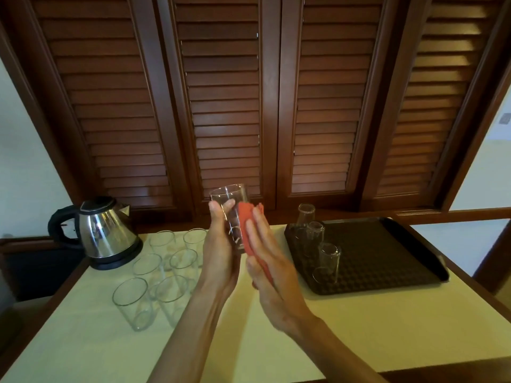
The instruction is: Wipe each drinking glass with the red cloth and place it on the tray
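At the far left of the surface (pixel 345 327) stands a steel kettle (pixel 106 233), and just beside it a cluster of six upright glasses (pixel 154 275) not yet wiped. In the middle, raised above the surface, the left hand (pixel 221 258) grips the glass in hand (pixel 231 214) low on its body, thumb and fingers curled round it, mouth up. The right hand (pixel 265 261) lies with fingers nearly straight, pressing the red cloth (pixel 249 230) flat against the glass's right side. To the right sits the dark tray (pixel 387 255), with three wiped glasses (pixel 329 261) standing mouth down along its left part. The likely mishap: the smooth glass could slip out of the low left grip if the cloth pushes too hard sideways, and it hangs close above the crowded unwiped ones.
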Tool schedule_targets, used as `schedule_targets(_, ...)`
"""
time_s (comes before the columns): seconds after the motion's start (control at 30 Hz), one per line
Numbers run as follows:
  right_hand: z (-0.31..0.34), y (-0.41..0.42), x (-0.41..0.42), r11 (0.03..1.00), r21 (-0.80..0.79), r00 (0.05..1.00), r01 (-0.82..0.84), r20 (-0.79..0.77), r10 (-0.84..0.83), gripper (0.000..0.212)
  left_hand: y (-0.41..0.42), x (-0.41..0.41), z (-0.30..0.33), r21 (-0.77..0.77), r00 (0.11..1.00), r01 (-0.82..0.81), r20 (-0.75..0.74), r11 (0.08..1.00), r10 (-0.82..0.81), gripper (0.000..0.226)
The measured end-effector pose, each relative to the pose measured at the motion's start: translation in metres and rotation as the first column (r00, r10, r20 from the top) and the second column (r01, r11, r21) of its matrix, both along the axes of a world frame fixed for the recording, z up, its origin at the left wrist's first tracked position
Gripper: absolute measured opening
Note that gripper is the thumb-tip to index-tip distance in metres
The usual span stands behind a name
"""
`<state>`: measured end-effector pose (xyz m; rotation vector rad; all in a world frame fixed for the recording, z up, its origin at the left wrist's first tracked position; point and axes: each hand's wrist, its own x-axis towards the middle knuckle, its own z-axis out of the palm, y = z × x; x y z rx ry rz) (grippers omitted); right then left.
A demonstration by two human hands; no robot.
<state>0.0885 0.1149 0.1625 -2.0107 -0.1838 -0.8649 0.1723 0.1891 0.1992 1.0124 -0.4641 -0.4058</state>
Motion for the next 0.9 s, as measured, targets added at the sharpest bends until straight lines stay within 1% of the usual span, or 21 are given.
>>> schedule_targets(0.07, 0.015, -0.009, 0.009, 0.985, 0.159, 0.997, 0.067, -0.038, -0.062, 0.059, 0.001, -0.006, -0.005, 0.070, 0.998, 0.021, 0.054, 0.997, -0.025, 0.067)
schedule_targets(0.1, 0.026, -0.012, 0.013, 0.978, 0.167, 0.992, 0.123, -0.040, -0.118, 0.058, 0.000, -0.010, -0.008, 0.116, 0.997, 0.050, 0.050, 0.992, -0.056, 0.064)
schedule_targets(0.13, 0.034, -0.012, 0.017, 0.978, 0.128, 0.986, 0.167, -0.023, -0.165, 0.057, -0.002, -0.011, -0.013, 0.136, 0.995, 0.084, 0.033, 0.987, -0.089, 0.062)
schedule_targets(0.17, 0.035, -0.007, 0.018, 0.981, 0.054, 0.982, 0.188, 0.013, -0.189, 0.056, -0.003, -0.010, -0.015, 0.108, 0.993, 0.115, 0.000, 0.987, -0.115, 0.060)
schedule_targets(0.23, 0.017, 0.002, 0.015, 0.984, -0.075, 0.986, 0.161, 0.061, -0.157, 0.056, -0.001, -0.002, -0.008, 0.016, 0.984, 0.136, -0.114, 0.991, -0.133, 0.065)
schedule_targets(0.27, 0.004, 0.004, 0.012, 0.990, -0.081, 0.992, 0.118, 0.056, -0.114, 0.056, 0.000, 0.003, -0.004, -0.011, 0.982, 0.118, -0.148, 0.993, -0.118, 0.071)
schedule_targets(0.3, -0.005, 0.003, 0.009, 0.996, -0.038, 0.996, 0.082, 0.042, -0.081, 0.057, 0.001, 0.005, 0.001, -0.006, 0.985, 0.102, -0.140, 0.995, -0.102, 0.074)
schedule_targets(0.4, 0.010, -0.013, 0.018, 0.962, 0.259, 0.996, 0.084, -0.034, -0.078, 0.054, 0.000, -0.006, -0.003, 0.127, 0.995, 0.102, -0.017, 0.987, -0.101, 0.065)
schedule_targets(0.43, 0.020, -0.016, 0.021, 0.958, 0.269, 0.995, 0.099, -0.038, -0.092, 0.053, -0.001, -0.011, -0.006, 0.158, 0.994, 0.113, -0.010, 0.981, -0.113, 0.062)
schedule_targets(0.47, 0.027, -0.015, 0.022, 0.971, 0.215, 0.994, 0.108, -0.014, -0.107, 0.052, -0.002, -0.012, -0.010, 0.156, 0.991, 0.130, -0.019, 0.979, -0.129, 0.059)
schedule_targets(0.53, 0.020, -0.007, 0.018, 0.995, 0.043, 0.994, 0.089, 0.056, -0.092, 0.052, -0.002, -0.008, -0.008, 0.070, 0.988, 0.153, -0.047, 0.986, -0.149, 0.059)
schedule_targets(0.57, 0.011, -0.004, 0.013, 0.998, 0.018, 0.996, 0.063, 0.067, -0.064, 0.051, -0.002, -0.005, -0.004, 0.041, 0.990, 0.130, -0.058, 0.991, -0.128, 0.061)
schedule_targets(0.6, -0.001, -0.003, 0.008, 0.998, 0.056, 0.998, 0.026, 0.060, -0.030, 0.051, -0.001, -0.001, -0.001, 0.036, 0.995, 0.078, -0.067, 0.996, -0.075, 0.063)
schedule_targets(0.63, -0.011, -0.002, 0.001, 0.987, 0.160, 0.999, -0.013, 0.049, 0.005, 0.050, -0.002, 0.003, 0.001, 0.034, 0.997, 0.008, -0.076, 0.999, -0.005, 0.063)
schedule_targets(0.67, -0.017, -0.001, -0.004, 0.950, 0.308, 0.999, -0.041, 0.035, 0.032, 0.048, -0.001, 0.006, 0.001, 0.016, 0.996, -0.051, -0.075, 0.999, 0.053, 0.063)
schedule_targets(0.7, -0.017, 0.000, -0.008, 0.882, 0.469, 0.999, -0.046, 0.009, 0.047, 0.047, -0.002, 0.009, 0.001, -0.005, 0.994, -0.085, -0.073, 0.996, 0.085, 0.063)
schedule_targets(0.77, -0.014, -0.002, -0.010, 0.689, 0.722, 0.994, -0.056, -0.022, 0.104, 0.046, -0.002, 0.010, -0.002, -0.024, 0.993, -0.112, -0.050, 0.993, 0.110, 0.058)
schedule_targets(0.8, -0.009, -0.005, -0.010, 0.601, 0.796, 0.990, -0.071, -0.018, 0.141, 0.045, -0.002, 0.010, -0.004, -0.002, 0.992, -0.125, -0.020, 0.992, 0.125, 0.054)
schedule_targets(0.83, -0.004, -0.009, -0.009, 0.557, 0.827, 0.987, -0.075, -0.016, 0.157, 0.046, -0.001, 0.008, -0.007, 0.029, 0.990, -0.139, 0.014, 0.990, 0.139, 0.050)
schedule_targets(0.87, 0.004, -0.013, -0.008, 0.561, 0.824, 0.987, -0.081, -0.013, 0.161, 0.046, -0.001, 0.006, -0.012, 0.061, 0.988, -0.152, 0.044, 0.987, 0.149, 0.048)
schedule_targets(0.9, 0.012, -0.018, -0.007, 0.598, 0.798, 0.989, -0.070, -0.021, 0.144, 0.047, 0.000, 0.004, -0.016, 0.092, 0.986, -0.158, 0.064, 0.983, 0.152, 0.048)
